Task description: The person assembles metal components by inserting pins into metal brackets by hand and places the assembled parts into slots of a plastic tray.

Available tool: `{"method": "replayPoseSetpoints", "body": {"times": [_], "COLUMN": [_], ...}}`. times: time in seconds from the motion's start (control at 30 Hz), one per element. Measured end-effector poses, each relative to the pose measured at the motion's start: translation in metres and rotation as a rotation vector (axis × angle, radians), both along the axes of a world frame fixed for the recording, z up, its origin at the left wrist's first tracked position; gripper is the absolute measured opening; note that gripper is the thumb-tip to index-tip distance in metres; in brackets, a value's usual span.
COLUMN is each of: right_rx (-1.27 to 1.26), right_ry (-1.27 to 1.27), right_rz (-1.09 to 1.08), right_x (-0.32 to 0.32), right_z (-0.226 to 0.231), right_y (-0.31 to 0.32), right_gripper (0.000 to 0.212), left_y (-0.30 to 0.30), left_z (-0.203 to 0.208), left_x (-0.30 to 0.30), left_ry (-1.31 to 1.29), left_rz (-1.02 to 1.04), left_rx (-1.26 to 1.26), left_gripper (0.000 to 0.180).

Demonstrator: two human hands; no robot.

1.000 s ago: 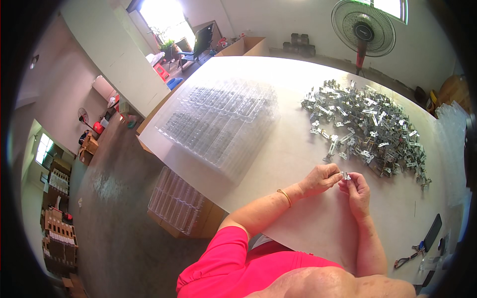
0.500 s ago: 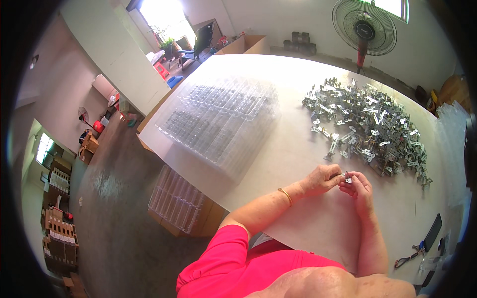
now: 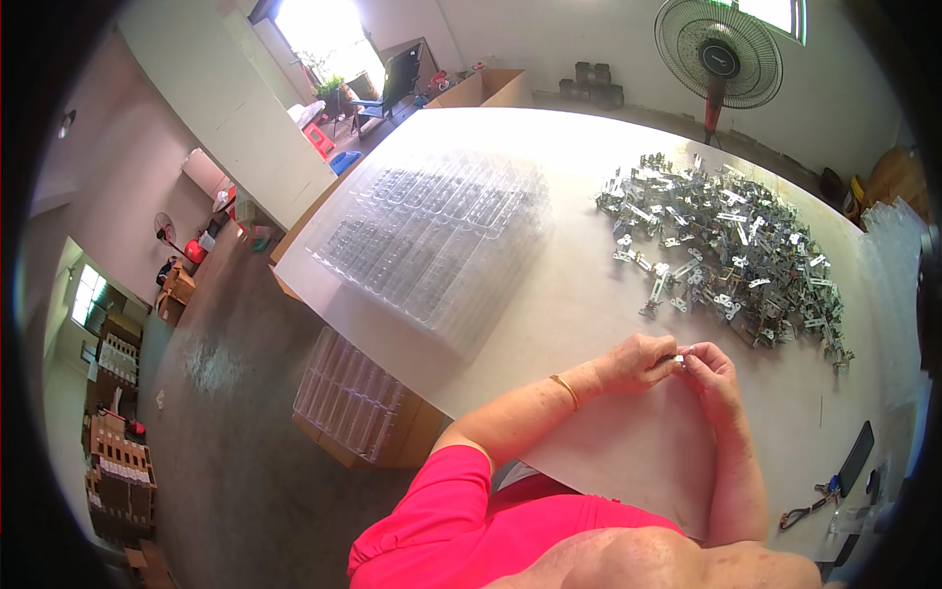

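My left hand [image 3: 636, 361], with a gold bangle [image 3: 566, 392] at its wrist, is closed with thumb and fingers pinched together. Its fingertips meet those of my right hand [image 3: 712, 377] over the near part of the white table [image 3: 549, 388]. Between them shows a small metal bracket [image 3: 679, 360], mostly covered by the fingers, and both hands grip it. Beyond my hands and to the right spreads a heap of small silvery metal brackets [image 3: 736, 250]. Farther left on the table stand stacked clear plastic trays [image 3: 422, 236] with long compartments.
A cardboard box [image 3: 417, 432] with more clear trays stands below the table's left edge. Keys [image 3: 822, 491] and a black phone [image 3: 856, 457] lie at the right. A standing fan [image 3: 719, 64] is behind the table, and clear plastic bags [image 3: 895, 285] sit at the far right.
My right fingers have curled in closer to the left ones, covering more of the metal bracket. The left hand has shifted only slightly. Heap and trays are unchanged.
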State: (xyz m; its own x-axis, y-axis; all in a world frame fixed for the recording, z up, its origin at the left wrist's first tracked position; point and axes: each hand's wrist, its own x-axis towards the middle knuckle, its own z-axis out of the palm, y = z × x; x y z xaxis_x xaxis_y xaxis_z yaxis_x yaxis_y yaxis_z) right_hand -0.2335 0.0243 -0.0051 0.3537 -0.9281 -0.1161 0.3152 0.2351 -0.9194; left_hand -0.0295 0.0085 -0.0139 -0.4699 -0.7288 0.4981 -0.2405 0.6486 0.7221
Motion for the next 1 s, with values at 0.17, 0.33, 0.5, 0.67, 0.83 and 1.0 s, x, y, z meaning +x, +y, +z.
{"method": "replayPoseSetpoints", "body": {"times": [0.17, 0.33, 0.5, 0.67, 0.83, 1.0], "right_rx": [-0.097, -0.169, -0.483, -0.645, -0.938, -0.821], "right_ry": [-0.017, -0.050, 0.179, 0.248, 0.533, 0.418], "right_rz": [-0.114, -0.257, -0.210, -0.248, -0.242, -0.266], "right_x": [0.005, 0.007, 0.010, 0.013, 0.016, 0.016], "right_z": [-0.008, -0.006, -0.003, -0.003, 0.007, 0.003], "right_y": [0.002, 0.004, 0.008, 0.010, 0.011, 0.012], "right_gripper": [0.010, 0.010, 0.010, 0.013, 0.013, 0.013], "left_y": [0.002, -0.003, -0.010, -0.012, -0.014, -0.012], "left_z": [0.004, 0.002, 0.002, 0.014, 0.008, 0.019], "left_x": [-0.001, 0.001, 0.007, 0.012, 0.017, 0.020], "left_ry": [-0.008, 0.037, 0.306, 0.296, 0.355, 0.555], "left_rz": [-0.011, 0.108, -0.009, -0.110, -0.254, -0.398], "left_rx": [0.011, 0.201, 0.691, 0.984, 1.058, 1.242], "left_gripper": [0.018, 0.021, 0.026, 0.025, 0.031, 0.041]}}
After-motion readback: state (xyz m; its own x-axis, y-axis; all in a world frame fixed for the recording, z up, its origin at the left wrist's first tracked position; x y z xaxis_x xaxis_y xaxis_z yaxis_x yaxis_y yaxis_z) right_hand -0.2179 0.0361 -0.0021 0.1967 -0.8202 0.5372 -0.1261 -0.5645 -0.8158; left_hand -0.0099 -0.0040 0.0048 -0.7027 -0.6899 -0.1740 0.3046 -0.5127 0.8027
